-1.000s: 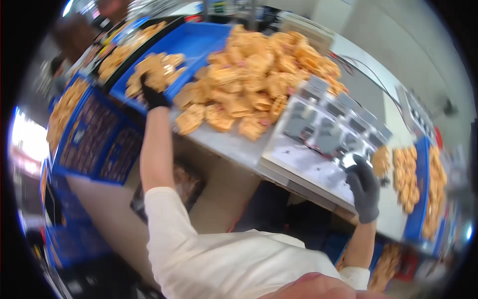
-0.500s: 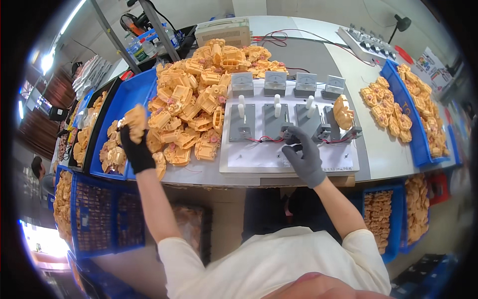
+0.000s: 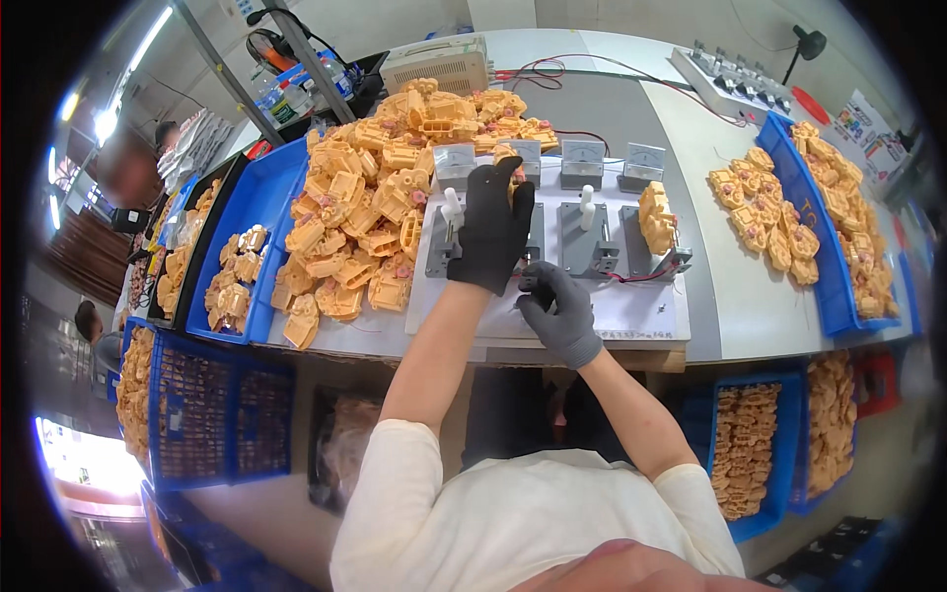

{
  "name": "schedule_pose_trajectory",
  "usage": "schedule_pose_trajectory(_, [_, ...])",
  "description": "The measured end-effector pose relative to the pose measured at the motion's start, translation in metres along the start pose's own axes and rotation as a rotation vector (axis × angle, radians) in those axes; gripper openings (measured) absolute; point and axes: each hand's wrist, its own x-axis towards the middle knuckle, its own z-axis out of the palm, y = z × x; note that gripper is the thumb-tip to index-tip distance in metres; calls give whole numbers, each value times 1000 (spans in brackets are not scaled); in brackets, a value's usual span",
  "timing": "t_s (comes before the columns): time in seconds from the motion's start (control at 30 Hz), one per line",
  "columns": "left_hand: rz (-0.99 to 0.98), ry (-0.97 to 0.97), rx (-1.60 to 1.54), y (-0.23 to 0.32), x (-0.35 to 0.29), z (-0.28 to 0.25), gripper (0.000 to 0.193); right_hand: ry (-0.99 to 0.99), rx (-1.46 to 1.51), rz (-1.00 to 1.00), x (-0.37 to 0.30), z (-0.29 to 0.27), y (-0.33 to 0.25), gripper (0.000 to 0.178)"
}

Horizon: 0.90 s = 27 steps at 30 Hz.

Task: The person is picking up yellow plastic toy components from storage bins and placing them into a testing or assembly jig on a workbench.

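My left hand [image 3: 491, 225], in a black glove, is over the second fixture of a white test board [image 3: 459, 321]. Its fingers close around an orange plastic housing [image 3: 514, 170], mostly hidden behind the glove. My right hand [image 3: 562, 318], in a grey glove, pinches the small dark block [image 3: 533, 279] at the front of that same fixture. Farther right, another orange housing [image 3: 655, 219] stands upright in the last fixture. The third fixture [image 3: 586, 240] has a white-tipped lever and no housing in it. Small meters [image 3: 582, 163] line the back of the board.
A large heap of orange housings [image 3: 355, 197] lies left of the board. Beyond it sits a blue tray [image 3: 258, 197] with several more. At right are loose housings [image 3: 764, 212] and a filled blue bin [image 3: 794, 217]. A beige instrument [image 3: 434, 64] with red wires stands behind.
My left hand has swung right from beside the blue tray to the second fixture, carrying the orange housing. My right hand has shifted slightly and closed on the dark block.
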Motion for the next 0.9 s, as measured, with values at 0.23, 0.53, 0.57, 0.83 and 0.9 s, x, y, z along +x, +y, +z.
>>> schedule_pose_trajectory(0.23, [-39, -200, -40, -12, -16, -3, 32, -3, 72, 21, 1, -1, -2, 37])
schedule_pose_trajectory(0.53, [40, 167, 83, 18, -50, -5, 35, 106, -201, 18, 0, 8, 10, 45])
schedule_pose_trajectory(0.57, [18, 174, -14, 23, -63, -10, 33, 72, -312, 30, 0, 9, 12, 46])
schedule_pose_trajectory(0.83, [-504, 199, -633, 17, -114, -6, 21, -14, -503, 151, 2, 10, 8, 33])
schedule_pose_trajectory(0.9, [-416, 163, -559, 14, -115, -9, 20, 26, -485, 51, 2, 6, 6, 27])
